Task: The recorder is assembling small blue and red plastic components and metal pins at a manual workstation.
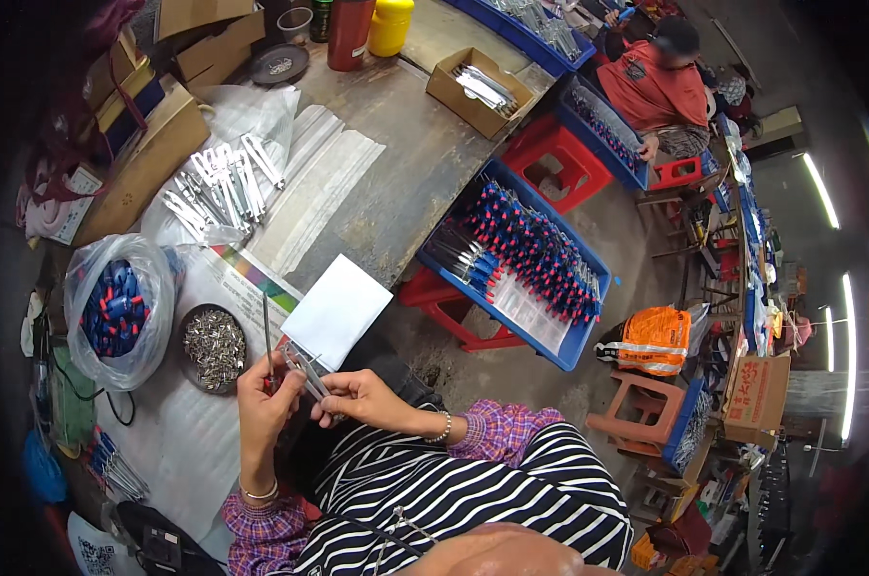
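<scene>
My left hand [266,396] is closed round a thin dark metal rod [267,322] that points away from me; a bit of red shows by the fingers. Close beside it, my right hand [362,398] pinches a silver metal piece [310,372] that reaches across to the left fingers. Its exact kind is too small to make out. Just beyond both hands lies a white card or box [337,309]. To their left stands a dark round bowl [187,360] of small metal parts. A clear plastic bag [161,331] holds blue-and-red handle parts.
Silver metal pieces [228,187] lie in a pile on the table [358,197]. A cardboard box [463,101] stands farther off. On the right, a blue tray [588,331] of blue-and-red handled tools rests on red stools. Another person [655,91] sits at the far right.
</scene>
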Tool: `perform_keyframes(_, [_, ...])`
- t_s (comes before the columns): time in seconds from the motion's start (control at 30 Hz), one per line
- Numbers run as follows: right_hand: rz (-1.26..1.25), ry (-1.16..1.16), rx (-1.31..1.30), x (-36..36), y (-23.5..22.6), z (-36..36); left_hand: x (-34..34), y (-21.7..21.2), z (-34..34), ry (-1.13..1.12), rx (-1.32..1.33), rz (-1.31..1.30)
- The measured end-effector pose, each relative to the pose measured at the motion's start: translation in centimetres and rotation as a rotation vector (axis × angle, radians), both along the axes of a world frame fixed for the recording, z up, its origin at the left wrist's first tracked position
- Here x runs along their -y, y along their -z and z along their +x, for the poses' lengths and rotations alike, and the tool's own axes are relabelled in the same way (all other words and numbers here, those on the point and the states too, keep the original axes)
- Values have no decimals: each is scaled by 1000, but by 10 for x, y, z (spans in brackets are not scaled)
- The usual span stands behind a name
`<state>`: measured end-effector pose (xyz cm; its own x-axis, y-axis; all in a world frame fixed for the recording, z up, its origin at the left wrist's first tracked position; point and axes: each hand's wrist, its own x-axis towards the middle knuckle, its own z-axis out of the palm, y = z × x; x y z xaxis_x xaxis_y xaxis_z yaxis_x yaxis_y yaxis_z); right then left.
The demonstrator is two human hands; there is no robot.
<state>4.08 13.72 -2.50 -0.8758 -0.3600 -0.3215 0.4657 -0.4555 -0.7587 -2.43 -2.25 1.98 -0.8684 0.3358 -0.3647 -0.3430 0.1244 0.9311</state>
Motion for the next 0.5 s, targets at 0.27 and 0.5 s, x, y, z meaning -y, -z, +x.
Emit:
perform_keyframes(0.27, [6,-12,0,2,0,0,0,-2,0,-11,-5,-1])
perform_keyframes(0.5, [-20,-61,27,-4,5,0,-4,1,1,-16,-12,16])
